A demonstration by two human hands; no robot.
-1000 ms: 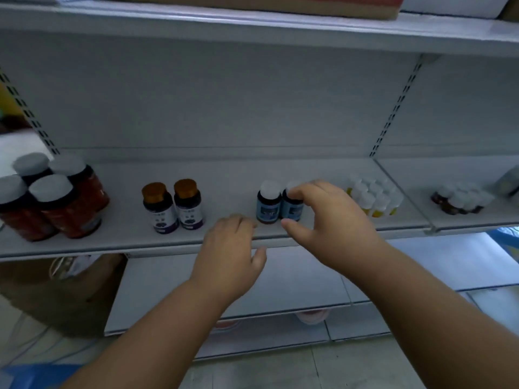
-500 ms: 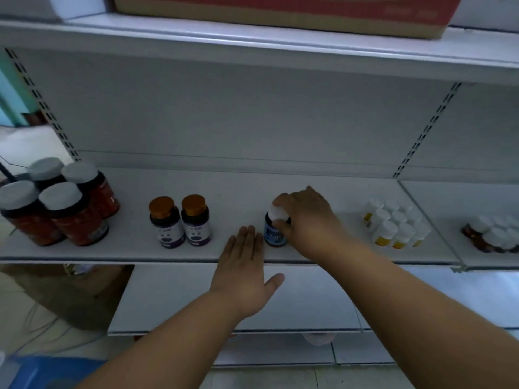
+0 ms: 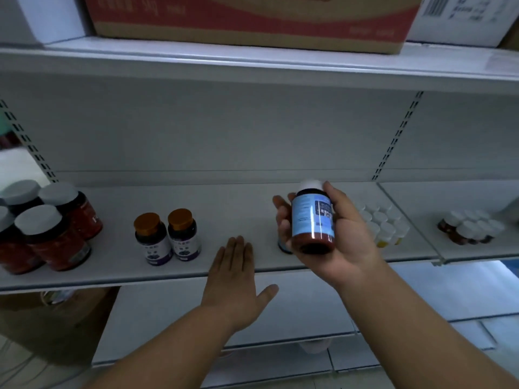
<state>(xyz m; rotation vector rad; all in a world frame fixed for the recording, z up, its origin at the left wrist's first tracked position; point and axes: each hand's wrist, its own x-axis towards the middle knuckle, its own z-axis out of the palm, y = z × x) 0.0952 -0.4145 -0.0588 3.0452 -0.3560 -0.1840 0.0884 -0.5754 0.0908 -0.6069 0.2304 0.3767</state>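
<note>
The blue-labelled pill bottle (image 3: 313, 220), which stood on the middle shelf (image 3: 224, 214) half a second ago, is now lifted clear above that shelf and tipped so its dark base faces the camera. The right hand (image 3: 337, 242) wraps it, fingers and thumb curled round the label. The left hand (image 3: 236, 279) lies flat on the shelf's front edge, fingers straight, holding nothing. The twin bottle (image 3: 283, 246) remains on the shelf. The pick looks complete; inspecting or moving the bottle likely follows.
</note>
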